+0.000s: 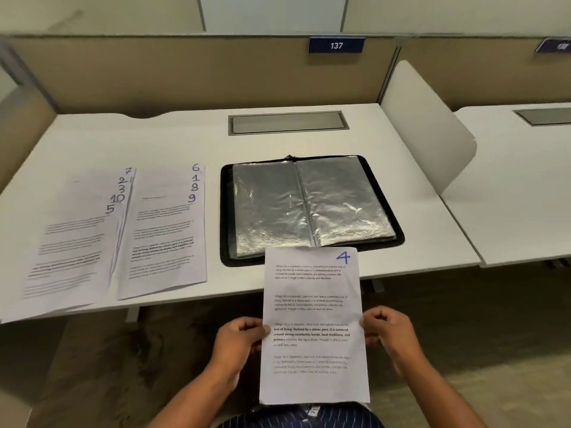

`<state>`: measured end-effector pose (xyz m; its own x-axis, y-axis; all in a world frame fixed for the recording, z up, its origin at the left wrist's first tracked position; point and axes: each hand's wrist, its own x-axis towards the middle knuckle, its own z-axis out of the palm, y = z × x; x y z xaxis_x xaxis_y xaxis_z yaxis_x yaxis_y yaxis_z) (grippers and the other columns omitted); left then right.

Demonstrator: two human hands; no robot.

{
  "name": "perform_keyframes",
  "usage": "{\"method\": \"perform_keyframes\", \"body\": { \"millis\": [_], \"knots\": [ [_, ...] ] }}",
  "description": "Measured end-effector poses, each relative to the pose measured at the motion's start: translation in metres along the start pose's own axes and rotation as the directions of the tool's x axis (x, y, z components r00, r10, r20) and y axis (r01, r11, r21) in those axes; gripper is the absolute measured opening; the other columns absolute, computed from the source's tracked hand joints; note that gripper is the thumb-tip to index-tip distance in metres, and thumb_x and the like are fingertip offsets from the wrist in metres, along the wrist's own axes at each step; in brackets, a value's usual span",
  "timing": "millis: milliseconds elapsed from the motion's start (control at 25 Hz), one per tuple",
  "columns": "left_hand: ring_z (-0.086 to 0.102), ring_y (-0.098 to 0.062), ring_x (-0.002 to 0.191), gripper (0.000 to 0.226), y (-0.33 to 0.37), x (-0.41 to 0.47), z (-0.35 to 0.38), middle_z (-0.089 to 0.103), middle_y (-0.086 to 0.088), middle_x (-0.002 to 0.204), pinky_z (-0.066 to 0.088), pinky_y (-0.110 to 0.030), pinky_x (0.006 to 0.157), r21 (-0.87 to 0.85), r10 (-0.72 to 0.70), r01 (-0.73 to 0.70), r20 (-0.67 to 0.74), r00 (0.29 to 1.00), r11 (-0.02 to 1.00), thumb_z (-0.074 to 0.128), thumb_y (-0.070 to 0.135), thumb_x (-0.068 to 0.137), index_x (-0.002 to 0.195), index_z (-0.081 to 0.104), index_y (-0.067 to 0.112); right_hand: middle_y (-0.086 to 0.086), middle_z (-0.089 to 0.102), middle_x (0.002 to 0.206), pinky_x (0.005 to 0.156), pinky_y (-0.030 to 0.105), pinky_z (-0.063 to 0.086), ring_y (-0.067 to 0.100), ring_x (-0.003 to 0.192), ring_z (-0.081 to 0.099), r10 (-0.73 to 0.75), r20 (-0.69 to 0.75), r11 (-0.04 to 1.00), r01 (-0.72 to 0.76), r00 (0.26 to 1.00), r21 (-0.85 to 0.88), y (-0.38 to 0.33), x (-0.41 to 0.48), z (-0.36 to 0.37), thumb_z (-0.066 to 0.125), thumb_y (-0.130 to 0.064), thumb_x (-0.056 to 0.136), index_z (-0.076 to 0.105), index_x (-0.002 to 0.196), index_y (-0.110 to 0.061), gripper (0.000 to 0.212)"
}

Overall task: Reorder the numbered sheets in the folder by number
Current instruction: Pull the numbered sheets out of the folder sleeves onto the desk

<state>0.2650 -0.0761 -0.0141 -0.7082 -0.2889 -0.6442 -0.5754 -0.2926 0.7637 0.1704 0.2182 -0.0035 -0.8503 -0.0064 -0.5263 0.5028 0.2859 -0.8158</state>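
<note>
**Lay sheet 4 down with its number showing**

The white desk (309, 143) carries everything. The open black folder (227, 211) sits at its middle, its clear sleeves looking empty, and two fanned piles lie to its left. The far-left pile (77, 242) shows 7, 2, 3, 10, 5; the pile beside the folder (167, 236) shows 6, 1, 8, 9. You hold sheet 4 (312, 304) over the desk's near edge, its top overlapping the folder's front rim. Your left hand (238, 338) pinches its left edge and your right hand (387, 330) its right edge, fingers curled. With this one, all ten appear to be out. Place it fanned like the rest, with the top-right numeral uncovered, and grip lightly to avoid creasing.
</note>
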Motion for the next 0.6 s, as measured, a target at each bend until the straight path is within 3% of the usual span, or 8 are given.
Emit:
{"method": "perform_keyframes", "body": {
  "millis": [80, 200, 320, 440, 600],
  "knots": [
    [0.072, -0.041, 0.096, 0.010, 0.010, 0.000, -0.023, 0.078, -0.014, 0.092, 0.055, -0.053, 0.090, -0.032, 0.031, -0.032, -0.049, 0.998, 0.999, 0.075, 0.002, 0.086, 0.096, 0.073, -0.001, 0.011, 0.077, 0.087, 0.072, 0.041, 0.063, 0.032, 0.084, 0.074, -0.044, 0.026, 0.999, 0.044, 0.999, -0.007, -0.016, 0.004, 0.027, 0.069, -0.003, 0.092, 0.073, 0.089, 0.000, 0.006],
    [0.071, -0.042, 0.097, 0.014, 0.027, 0.004, -0.056, 0.077, -0.017, 0.094, 0.055, -0.056, 0.095, -0.108, 0.053, -0.068, -0.134, 0.990, 0.992, 0.074, 0.000, 0.085, 0.098, 0.072, -0.004, 0.011, 0.077, 0.089, 0.075, 0.043, 0.063, 0.030, 0.083, 0.075, -0.088, 0.072, 0.996, 0.087, 0.993, 0.022, -0.045, 0.015, 0.072, 0.071, 0.003, 0.088, 0.072, 0.093, -0.002, 0.007],
    [0.073, -0.037, 0.094, 0.013, 0.046, 0.014, -0.087, 0.077, -0.017, 0.096, 0.058, -0.050, 0.090, -0.174, 0.066, -0.105, -0.216, 0.974, 0.979, 0.072, -0.002, 0.086, 0.099, 0.074, -0.003, 0.014, 0.076, 0.088, 0.073, 0.044, 0.063, 0.032, 0.082, 0.075, -0.138, 0.096, 0.990, 0.138, 0.986, 0.011, -0.070, 0.032, 0.115, 0.075, 0.004, 0.085, 0.072, 0.094, -0.005, 0.014],
    [0.074, -0.035, 0.091, 0.013, 0.065, 0.027, -0.115, 0.077, -0.016, 0.095, 0.059, -0.045, 0.083, -0.207, 0.066, -0.136, -0.314, 0.947, 0.969, 0.072, -0.004, 0.086, 0.099, 0.073, -0.004, 0.014, 0.076, 0.084, 0.062, 0.035, 0.062, 0.024, 0.075, 0.075, -0.163, 0.160, 0.986, 0.166, 0.974, -0.006, -0.093, 0.052, 0.158, 0.075, 0.006, 0.084, 0.071, 0.093, -0.003, 0.014],
    [0.075, -0.033, 0.088, 0.010, 0.091, 0.051, -0.156, 0.078, -0.013, 0.092, 0.060, -0.046, 0.083, -0.197, 0.044, -0.145, -0.443, 0.896, 0.970, 0.072, -0.005, 0.086, 0.094, 0.075, -0.001, 0.011, 0.072, 0.078, 0.059, 0.032, 0.061, 0.019, 0.068, 0.072, -0.155, 0.254, 0.983, 0.174, 0.955, -0.053, -0.121, 0.086, 0.219, 0.073, 0.011, 0.083, 0.069, 0.090, -0.001, 0.014]
  ]
}}
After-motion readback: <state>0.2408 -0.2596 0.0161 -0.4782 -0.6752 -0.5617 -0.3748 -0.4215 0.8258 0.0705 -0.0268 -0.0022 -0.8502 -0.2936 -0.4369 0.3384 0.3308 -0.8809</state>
